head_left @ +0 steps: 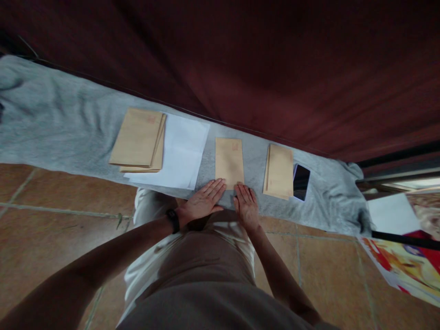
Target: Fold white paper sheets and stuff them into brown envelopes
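A brown paper envelope [229,158] with small red print lies flat on the grey cloth in front of me. My left hand [206,198], with a black band on its wrist, rests its fingertips on the envelope's near left corner, fingers out straight. At the near right corner, my right hand [246,205] lies with its fingers stretched flat over the edge. Left of it are white paper sheets [185,149], partly under a stack of brown envelopes [137,137]. A smaller pile of brown envelopes [281,172] sits to the right.
A dark phone [301,182] lies just right of the smaller pile. The grey cloth [68,123] covers a long narrow surface. Behind it stands a dark red panel [240,68]. At far right are a white sheet [393,211] and a colourful printed sheet [405,266].
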Available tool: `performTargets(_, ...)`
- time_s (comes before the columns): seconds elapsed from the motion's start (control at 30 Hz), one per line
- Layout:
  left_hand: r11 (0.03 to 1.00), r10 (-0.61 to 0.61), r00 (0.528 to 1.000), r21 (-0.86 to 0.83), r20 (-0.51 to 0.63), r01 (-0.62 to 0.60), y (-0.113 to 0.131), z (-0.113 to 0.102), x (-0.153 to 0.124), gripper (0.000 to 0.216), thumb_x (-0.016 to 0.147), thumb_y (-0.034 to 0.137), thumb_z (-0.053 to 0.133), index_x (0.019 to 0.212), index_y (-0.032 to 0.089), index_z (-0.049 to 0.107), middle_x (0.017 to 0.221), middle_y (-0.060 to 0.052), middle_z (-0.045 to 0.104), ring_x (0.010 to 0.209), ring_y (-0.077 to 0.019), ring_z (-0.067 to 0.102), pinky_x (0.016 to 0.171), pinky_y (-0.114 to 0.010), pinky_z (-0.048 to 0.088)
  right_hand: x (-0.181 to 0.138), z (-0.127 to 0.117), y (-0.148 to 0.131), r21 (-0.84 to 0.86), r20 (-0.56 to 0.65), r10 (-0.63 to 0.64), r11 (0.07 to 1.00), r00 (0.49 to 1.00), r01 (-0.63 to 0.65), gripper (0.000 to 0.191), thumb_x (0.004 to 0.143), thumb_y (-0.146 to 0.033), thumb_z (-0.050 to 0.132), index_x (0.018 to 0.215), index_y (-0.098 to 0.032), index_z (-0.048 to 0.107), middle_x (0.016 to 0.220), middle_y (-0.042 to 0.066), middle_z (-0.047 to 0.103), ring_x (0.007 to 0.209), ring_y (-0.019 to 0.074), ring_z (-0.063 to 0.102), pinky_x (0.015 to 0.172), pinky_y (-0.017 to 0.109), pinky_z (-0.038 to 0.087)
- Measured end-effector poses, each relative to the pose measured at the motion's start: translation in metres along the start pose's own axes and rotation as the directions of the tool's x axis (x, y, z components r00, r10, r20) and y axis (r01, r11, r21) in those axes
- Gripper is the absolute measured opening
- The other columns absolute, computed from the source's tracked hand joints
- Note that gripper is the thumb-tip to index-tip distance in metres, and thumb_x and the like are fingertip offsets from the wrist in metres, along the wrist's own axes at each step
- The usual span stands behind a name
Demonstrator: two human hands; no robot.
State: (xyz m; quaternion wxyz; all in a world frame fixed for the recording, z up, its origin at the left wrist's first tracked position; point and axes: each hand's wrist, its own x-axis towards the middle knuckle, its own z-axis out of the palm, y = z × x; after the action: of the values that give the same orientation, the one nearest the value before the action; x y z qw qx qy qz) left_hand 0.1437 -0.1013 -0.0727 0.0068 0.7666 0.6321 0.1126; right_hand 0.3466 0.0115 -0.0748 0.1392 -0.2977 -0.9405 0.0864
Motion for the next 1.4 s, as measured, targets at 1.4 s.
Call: performTargets(1.4,0.999,-0.041,0.996,-0.033,-0.078,0.039,-0.012,0.007,-0.010,0.071,0.101,0.046,0.047,0.159,0.007,0.032,0.162,-0.022,0.037,0.153,-0.0319,0.031,0.125,-0.050,0.030,-0.004,-0.005,-0.001,-0.032,-0.010,0.105,0.994,0.994,-0.105,0.051,0.106,-0.032,0.046,0.155,-0.016,0.044,0.158,0.010,0.048,0.148,0.0236,0.043,0.126,0.046,0.030)
